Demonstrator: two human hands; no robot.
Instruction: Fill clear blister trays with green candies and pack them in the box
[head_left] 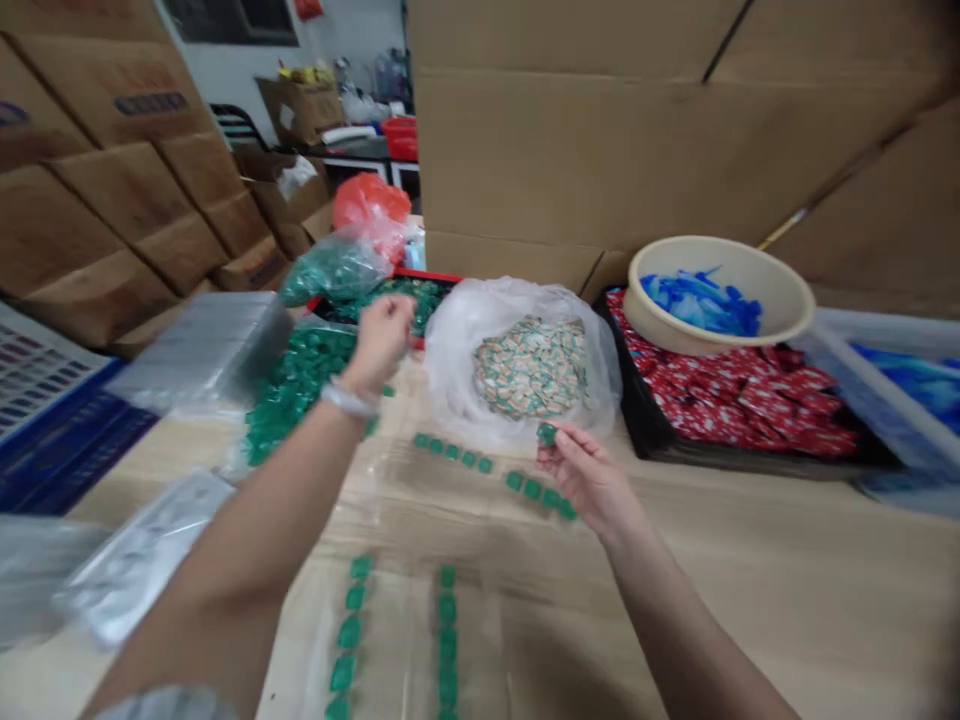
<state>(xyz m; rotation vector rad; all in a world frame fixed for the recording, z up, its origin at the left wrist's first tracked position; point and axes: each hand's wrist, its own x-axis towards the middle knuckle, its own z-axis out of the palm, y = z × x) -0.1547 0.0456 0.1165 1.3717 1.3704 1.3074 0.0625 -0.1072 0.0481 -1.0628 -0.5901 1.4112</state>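
Observation:
My right hand (589, 475) pinches a small green square piece (547, 434) between thumb and fingers, just in front of the clear plastic bag (450, 350) of small printed pieces (534, 368). My left hand (384, 338) is closed with its fingers curled, above the near edge of a red tray (427, 275) of green pieces; what it holds, if anything, is hidden. Below it lies a heap of green pieces (300, 385). A short row of green squares (452, 452) lies between my hands, another under my right hand. Two longer columns of green squares (448, 640) run toward me.
At right, a cream basin (795, 300) with blue pieces rests on a black tray (645, 430) of red packets. Stacked clear plastic sleeves (210, 345), a clear plastic tray (150, 560) and a blue crate (60, 440) are at left. A cardboard wall (562, 150) stands behind.

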